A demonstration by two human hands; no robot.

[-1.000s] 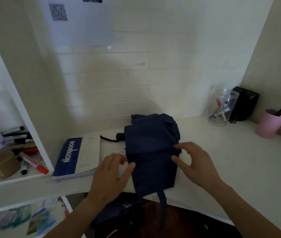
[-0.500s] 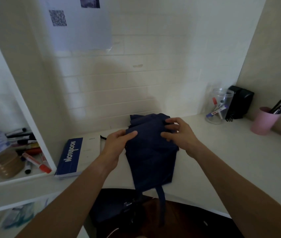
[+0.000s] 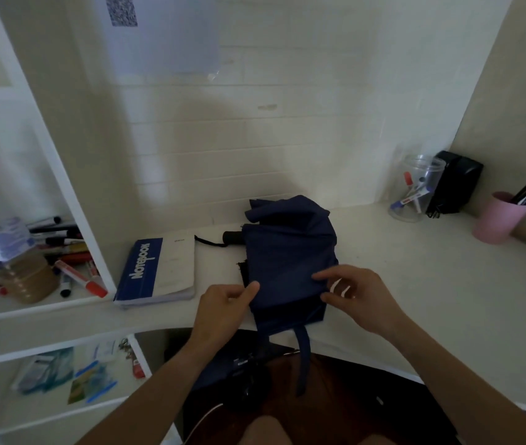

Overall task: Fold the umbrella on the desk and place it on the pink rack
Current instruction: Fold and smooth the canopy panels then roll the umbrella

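**Two hands gather a dark blue umbrella on a white worktop**

Nearest the viewer, a dark blue strap point(image 3: 302, 354) hangs from the umbrella over the worktop's front edge. Just above it, the left hand point(image 3: 223, 308) grips the umbrella's near left edge, its thumb pressed onto the cloth and its fingers curled beneath. The right hand point(image 3: 359, 298) holds the umbrella's near right side, its thumb and forefinger pinching a fold of the cloth.

The umbrella point(image 3: 287, 255) lies collapsed but loosely bundled on the worktop point(image 3: 415, 277), its cloth bunched at the far end. Its black handle point(image 3: 232, 237) sticks out to the left, with a thin cord trailing from it. Left of the umbrella, a blue and white notebook point(image 3: 159, 271) lies flat. Further left, on a shelf, markers point(image 3: 75, 274) lie in a heap. Far right of the umbrella stand a clear jar point(image 3: 415, 191) of pens, a black box point(image 3: 455, 181), and a pink cup point(image 3: 499, 218) holding pens.
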